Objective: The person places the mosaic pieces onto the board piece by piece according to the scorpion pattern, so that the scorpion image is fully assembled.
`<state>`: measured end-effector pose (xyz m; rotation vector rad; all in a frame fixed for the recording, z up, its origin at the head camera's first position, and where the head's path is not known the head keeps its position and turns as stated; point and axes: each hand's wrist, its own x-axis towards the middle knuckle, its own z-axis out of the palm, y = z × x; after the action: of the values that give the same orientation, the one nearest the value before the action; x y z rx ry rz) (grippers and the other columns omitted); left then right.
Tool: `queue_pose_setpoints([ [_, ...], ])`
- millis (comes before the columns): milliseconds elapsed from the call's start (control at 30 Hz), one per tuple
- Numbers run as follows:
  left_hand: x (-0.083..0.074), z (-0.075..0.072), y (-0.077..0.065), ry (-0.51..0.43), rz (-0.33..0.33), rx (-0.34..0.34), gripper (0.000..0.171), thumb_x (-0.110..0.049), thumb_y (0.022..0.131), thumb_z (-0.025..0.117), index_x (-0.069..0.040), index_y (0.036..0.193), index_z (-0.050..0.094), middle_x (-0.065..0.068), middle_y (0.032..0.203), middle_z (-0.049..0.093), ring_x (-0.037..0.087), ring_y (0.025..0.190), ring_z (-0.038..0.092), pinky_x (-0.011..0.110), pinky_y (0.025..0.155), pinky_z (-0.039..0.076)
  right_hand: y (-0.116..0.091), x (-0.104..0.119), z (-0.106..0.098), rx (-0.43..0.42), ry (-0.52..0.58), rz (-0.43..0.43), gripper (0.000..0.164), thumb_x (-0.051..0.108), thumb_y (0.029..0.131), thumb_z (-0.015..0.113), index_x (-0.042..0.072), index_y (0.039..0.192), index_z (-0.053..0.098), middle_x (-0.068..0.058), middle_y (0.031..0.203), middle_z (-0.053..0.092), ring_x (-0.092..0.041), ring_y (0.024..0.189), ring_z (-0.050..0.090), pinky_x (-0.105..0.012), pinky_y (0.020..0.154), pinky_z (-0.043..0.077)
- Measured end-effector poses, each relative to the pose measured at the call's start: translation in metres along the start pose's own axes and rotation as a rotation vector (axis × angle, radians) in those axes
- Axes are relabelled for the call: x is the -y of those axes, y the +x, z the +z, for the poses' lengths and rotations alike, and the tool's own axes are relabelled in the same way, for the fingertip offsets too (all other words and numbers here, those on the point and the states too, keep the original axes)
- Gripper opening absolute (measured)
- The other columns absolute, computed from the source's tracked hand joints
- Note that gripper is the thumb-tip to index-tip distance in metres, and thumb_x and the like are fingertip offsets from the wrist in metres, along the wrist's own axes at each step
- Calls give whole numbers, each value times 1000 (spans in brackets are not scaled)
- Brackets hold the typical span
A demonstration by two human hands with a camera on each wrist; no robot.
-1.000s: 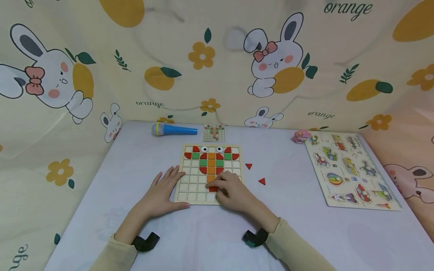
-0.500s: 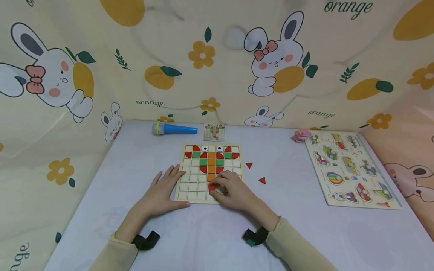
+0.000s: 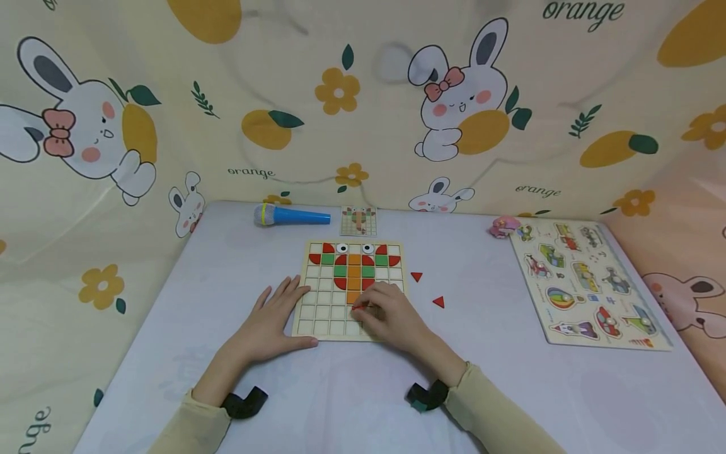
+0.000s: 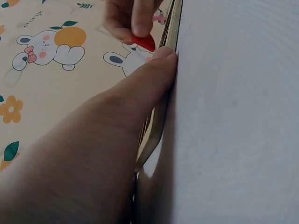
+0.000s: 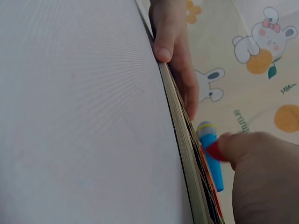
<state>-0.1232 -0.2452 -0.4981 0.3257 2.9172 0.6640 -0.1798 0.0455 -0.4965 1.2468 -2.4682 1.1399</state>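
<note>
My right hand (image 3: 391, 318) pinches a small red piece (image 4: 145, 43) between thumb and fingertips, over the lower middle of the wooden grid board (image 3: 320, 328). In the head view the piece shows nearly edge-on; the left wrist view shows a curved edge on it. With fingers spread and straight, my left hand (image 3: 272, 321) rests along the board's left edge, its thumb at the front corner. Red, green and orange pieces form a figure on the grid, with two eye pieces (image 3: 341, 249) at the top and an orange column (image 3: 354, 277) down the middle.
Two red triangles (image 3: 416, 277) lie right of the board. A pattern card (image 3: 358, 221) and a blue toy microphone (image 3: 295, 217) are behind it. At the right lies a picture puzzle board (image 3: 595, 290), with a pink toy (image 3: 503, 227) at its corner.
The red piece was flat on the grid under my right fingers below the orange column. It is now pinched and tilted up off its cell. My left hand has stayed put.
</note>
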Motion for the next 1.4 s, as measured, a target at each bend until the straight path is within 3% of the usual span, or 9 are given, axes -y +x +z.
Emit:
queue_pose_setpoints([
  [100,0,0,0,-1,-3,1,116,-78,76,77,-15,166,37,14,177,21,36,165,11,64,130,4,0,-1,0,-17,-42,-54,9,15,90,86,16,96,80,8,93,69,-9,85,57,-31,79,48],
  [200,0,1,0,4,-4,-2,117,-78,76,77,-15,166,37,14,177,21,36,165,11,64,130,4,-1,-2,0,21,-57,-48,8,17,90,86,17,96,81,7,94,69,-9,86,58,-32,81,49],
  [400,0,1,0,11,-1,-5,115,-77,77,77,-14,165,38,15,176,21,37,165,12,65,130,5,-2,-2,1,61,-77,58,20,22,92,83,15,110,79,6,98,70,-9,85,55,-30,78,51],
  [800,1,0,0,4,3,2,115,-76,77,78,-14,165,37,14,177,21,36,165,11,64,130,5,0,7,5,86,-98,148,24,29,91,85,16,109,78,5,101,69,-11,90,56,-29,77,50],
  [1000,0,1,-1,-1,9,-8,116,-77,76,78,-14,165,38,14,176,22,36,164,12,65,130,5,0,5,6,86,-35,106,22,20,92,83,15,111,75,4,105,71,-11,93,59,-30,81,53],
  [1133,1,2,0,-4,9,-7,116,-79,76,76,-14,165,38,13,177,21,36,165,12,64,130,5,0,3,6,86,38,86,20,16,93,82,16,111,74,7,102,73,-9,87,58,-27,76,51],
  [1400,1,0,-1,2,12,-6,116,-78,77,77,-13,165,38,14,177,21,35,165,12,64,130,5,2,2,6,-26,119,78,12,9,100,72,13,109,79,4,102,75,-11,89,61,-29,78,51],
])
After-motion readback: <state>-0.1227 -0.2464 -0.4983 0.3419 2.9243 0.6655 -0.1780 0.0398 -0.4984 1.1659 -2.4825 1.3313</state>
